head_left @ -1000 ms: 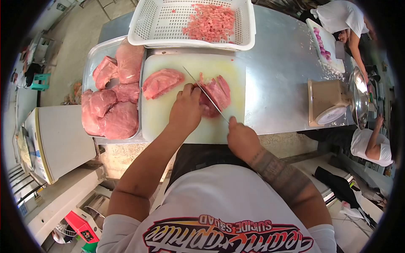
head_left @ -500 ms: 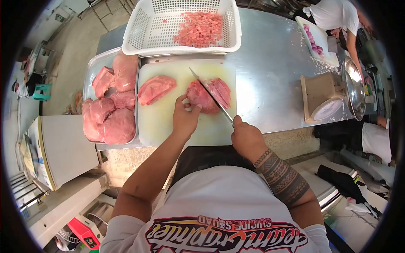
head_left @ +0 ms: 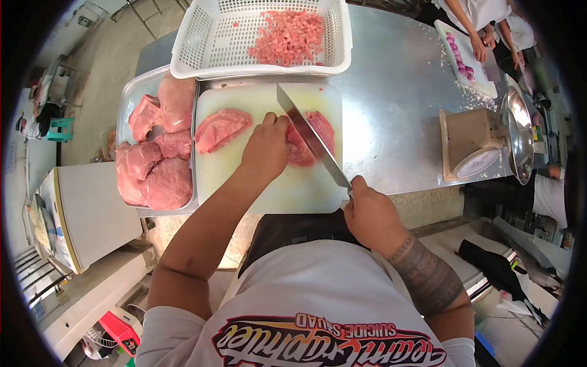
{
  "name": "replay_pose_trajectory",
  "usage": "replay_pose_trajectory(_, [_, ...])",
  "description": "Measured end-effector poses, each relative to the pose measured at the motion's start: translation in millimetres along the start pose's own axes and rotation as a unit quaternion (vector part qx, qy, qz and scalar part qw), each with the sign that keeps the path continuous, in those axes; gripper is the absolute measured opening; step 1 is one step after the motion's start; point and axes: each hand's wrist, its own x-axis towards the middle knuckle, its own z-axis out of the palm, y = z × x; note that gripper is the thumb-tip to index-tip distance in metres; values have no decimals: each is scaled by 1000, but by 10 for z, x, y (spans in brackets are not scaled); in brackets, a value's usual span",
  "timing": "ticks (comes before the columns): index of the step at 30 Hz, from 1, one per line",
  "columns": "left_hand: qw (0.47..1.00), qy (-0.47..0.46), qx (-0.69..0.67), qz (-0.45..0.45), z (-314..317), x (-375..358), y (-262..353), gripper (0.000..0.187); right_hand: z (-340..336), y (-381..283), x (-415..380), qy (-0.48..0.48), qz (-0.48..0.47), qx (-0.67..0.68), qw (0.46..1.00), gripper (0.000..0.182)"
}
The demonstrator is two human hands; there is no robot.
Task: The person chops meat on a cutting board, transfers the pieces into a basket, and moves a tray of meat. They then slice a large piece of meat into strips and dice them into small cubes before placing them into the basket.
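My right hand [head_left: 374,214] is closed round the handle of a large knife [head_left: 315,142]. The blade slants up and left, across a piece of raw meat [head_left: 320,129] on the white cutting board [head_left: 235,183]. My left hand [head_left: 268,145] is closed, its curled fingers against the left edge of that meat, and it hides part of it. Cut lines show on the meat to the right of the blade. A second slab of raw meat [head_left: 222,129] lies on the board, left of my left hand.
A metal tray [head_left: 122,110] of large raw meat pieces stands left of the board. Behind is a white perforated basket [head_left: 208,49] with diced meat [head_left: 288,38]. A weighing scale [head_left: 471,144] is at right. Another person's hands [head_left: 480,44] work by purple onions [head_left: 455,55].
My left hand has moved up and turned over the meat's left side. The knife blade now shows its broad face, and my right hand has shifted slightly right and down.
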Motion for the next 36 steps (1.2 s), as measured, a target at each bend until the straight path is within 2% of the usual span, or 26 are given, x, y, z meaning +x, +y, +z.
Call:
replay_pose_trajectory(4, [1000, 11, -7, 8, 32, 3, -47, 52, -155, -37, -57, -47, -18, 1, 999, 19])
replay_pose_trajectory(10, [999, 3, -42, 8, 21, 17, -87, 51, 165, -152, 400, -28, -49, -36, 998, 20])
replay_pose_trajectory(13, [1000, -2, -18, 21, 91, 12, -165, 46, 261, -247, 709, 3, -46, -33, 998, 18])
replay_pose_trajectory(18, [1000, 6, -18, 17, 70, -29, -116, 42, 472, -252, 1189, 51, -71, 17, 996, 25])
replay_pose_trajectory(20, [1000, 5, -14, 15, 83, -46, -102, 41, 402, -286, 1061, 49, -72, -5, 996, 23])
replay_pose_trajectory(22, [1000, 1, -14, 14, 98, -53, -112, 41, 142, -354, 593, 39, -76, -40, 996, 16])
replay_pose_trajectory(25, [999, 23, -23, 10, 140, -52, -125, 46, 109, -166, 140, -78, 16, -77, 994, 19])
replay_pose_trajectory(28, [997, 62, -17, 38, 170, -78, -151, 48, 696, 196, 498, 45, -48, -88, 994, 23])
replay_pose_trajectory(31, [999, 20, -33, 16, 64, -42, -144, 44, 659, 56, 769, 55, -63, -97, 992, 27])
replay_pose_trajectory(34, [992, -23, -123, 24, -126, 167, -480, 38, 548, 54, 732, 26, -12, -47, 998, 24])
replay_pose_trajectory(36, [969, 209, 3, 134, -262, 472, -850, 33, 503, 106, 626, 12, 11, -20, 1000, 23])
